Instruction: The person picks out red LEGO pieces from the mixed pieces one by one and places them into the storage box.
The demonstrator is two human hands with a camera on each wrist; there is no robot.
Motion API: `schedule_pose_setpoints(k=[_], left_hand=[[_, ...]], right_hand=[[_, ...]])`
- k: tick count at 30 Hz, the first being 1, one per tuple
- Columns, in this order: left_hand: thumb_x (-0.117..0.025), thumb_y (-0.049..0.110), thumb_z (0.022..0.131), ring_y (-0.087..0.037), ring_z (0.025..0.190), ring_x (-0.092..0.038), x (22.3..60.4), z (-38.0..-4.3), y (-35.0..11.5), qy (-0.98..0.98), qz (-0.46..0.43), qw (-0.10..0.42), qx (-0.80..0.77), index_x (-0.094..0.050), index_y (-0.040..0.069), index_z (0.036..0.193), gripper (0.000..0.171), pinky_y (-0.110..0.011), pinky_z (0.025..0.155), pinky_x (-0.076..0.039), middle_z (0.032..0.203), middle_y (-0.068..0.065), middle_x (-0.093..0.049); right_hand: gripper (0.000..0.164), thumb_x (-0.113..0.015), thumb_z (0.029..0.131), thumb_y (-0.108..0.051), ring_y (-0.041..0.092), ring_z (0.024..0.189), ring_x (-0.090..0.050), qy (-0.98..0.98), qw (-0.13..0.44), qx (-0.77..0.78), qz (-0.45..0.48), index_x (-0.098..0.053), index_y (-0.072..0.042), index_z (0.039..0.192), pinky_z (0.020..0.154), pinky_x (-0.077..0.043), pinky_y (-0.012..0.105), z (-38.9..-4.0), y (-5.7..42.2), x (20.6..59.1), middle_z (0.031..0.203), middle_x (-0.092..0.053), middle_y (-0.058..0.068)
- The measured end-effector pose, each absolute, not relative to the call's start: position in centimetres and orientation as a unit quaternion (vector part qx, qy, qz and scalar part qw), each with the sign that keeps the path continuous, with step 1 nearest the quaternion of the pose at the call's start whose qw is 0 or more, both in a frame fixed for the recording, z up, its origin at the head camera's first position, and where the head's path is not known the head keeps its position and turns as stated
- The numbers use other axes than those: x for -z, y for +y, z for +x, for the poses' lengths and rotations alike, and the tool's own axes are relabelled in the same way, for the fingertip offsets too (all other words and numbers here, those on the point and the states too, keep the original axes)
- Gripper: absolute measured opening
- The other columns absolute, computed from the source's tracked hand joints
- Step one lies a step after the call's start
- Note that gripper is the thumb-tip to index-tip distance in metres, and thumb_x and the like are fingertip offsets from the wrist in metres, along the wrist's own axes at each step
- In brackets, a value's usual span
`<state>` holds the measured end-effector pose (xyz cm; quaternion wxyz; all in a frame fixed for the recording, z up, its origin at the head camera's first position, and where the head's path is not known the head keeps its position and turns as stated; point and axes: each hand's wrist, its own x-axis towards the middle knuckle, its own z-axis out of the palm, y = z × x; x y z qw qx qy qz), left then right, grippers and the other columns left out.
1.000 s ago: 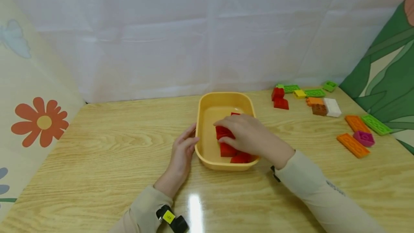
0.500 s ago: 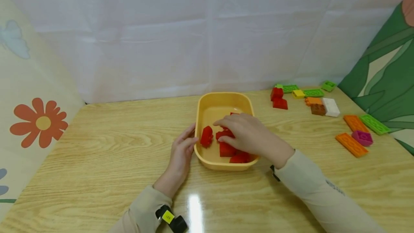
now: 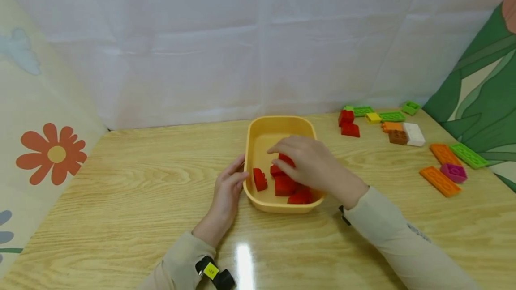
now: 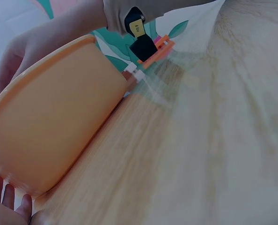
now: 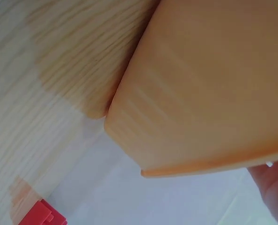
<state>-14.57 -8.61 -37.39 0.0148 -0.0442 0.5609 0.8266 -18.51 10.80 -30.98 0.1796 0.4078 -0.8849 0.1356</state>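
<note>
A yellow plastic bin [image 3: 258,144] holds several red toy bricks [image 3: 285,185]. My left hand [image 3: 225,194] rests against the bin's left wall, its thumb near the rim; in the left wrist view its fingers [image 4: 8,197] lie spread along the bin's outer side. Inside the bin, my right hand [image 3: 310,160] hovers over the bricks with thumb and fingers apart. One red brick shows in the gap between them, and no grip on it is visible. A separate red brick [image 3: 260,179] lies by the bin's left wall. The right palm hides part of the pile.
Two red bricks [image 3: 349,130] lie right of the bin on the wooden table [image 3: 141,178]. Green plates [image 3: 392,116], a yellow brick [image 3: 372,117], a white brick [image 3: 413,134], a brown brick [image 3: 398,137], orange plates [image 3: 440,181] and a magenta brick [image 3: 453,172] spread farther right.
One red brick has left the right hand and dropped beside the bin's left wall. The right hand has risen slightly, with thumb and fingers a little closer. The left hand stays against the bin.
</note>
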Motion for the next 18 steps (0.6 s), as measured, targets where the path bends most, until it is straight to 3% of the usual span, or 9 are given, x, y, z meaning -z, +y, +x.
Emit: schedule_pose_setpoints(k=[6,11,18], left_hand=[[-0.049,0.002,0.083,-0.021,0.123,-0.049,37.4,-14.6,-8.5,0.564,-0.042,0.013,-0.824,-0.046,-0.001,0.137,0.054,-0.040,0.112,-0.034,0.145,-0.021,-0.046],[-0.049,0.002,0.082,-0.022,0.123,-0.049,37.5,-14.6,-8.5,0.567,-0.047,0.014,-0.822,-0.047,-0.001,0.136,0.054,-0.036,0.110,-0.036,0.144,-0.021,-0.046],[-0.049,0.002,0.082,-0.020,0.122,-0.050,37.4,-14.7,-8.5,0.564,-0.046,0.013,-0.824,-0.047,-0.001,0.136,0.054,-0.036,0.110,-0.036,0.144,-0.021,-0.046]], right_hand=[[0.024,-0.069,0.081,-0.024,0.018,0.089,-0.066,-0.884,0.208,-0.135,0.397,-0.070,-0.011,0.101,0.081,-0.059,0.039,-19.0,11.6,30.6,0.097,-0.075,0.004],[0.027,-0.068,0.082,-0.025,0.021,0.091,-0.065,-0.898,0.199,-0.133,0.369,-0.069,-0.011,0.104,0.083,-0.058,0.042,-19.3,12.4,30.3,0.101,-0.075,0.006],[0.026,-0.068,0.082,-0.024,0.026,0.090,-0.066,-0.894,0.250,-0.137,0.345,-0.070,-0.008,0.102,0.074,-0.059,0.045,-20.2,14.5,29.7,0.099,-0.076,0.011]])
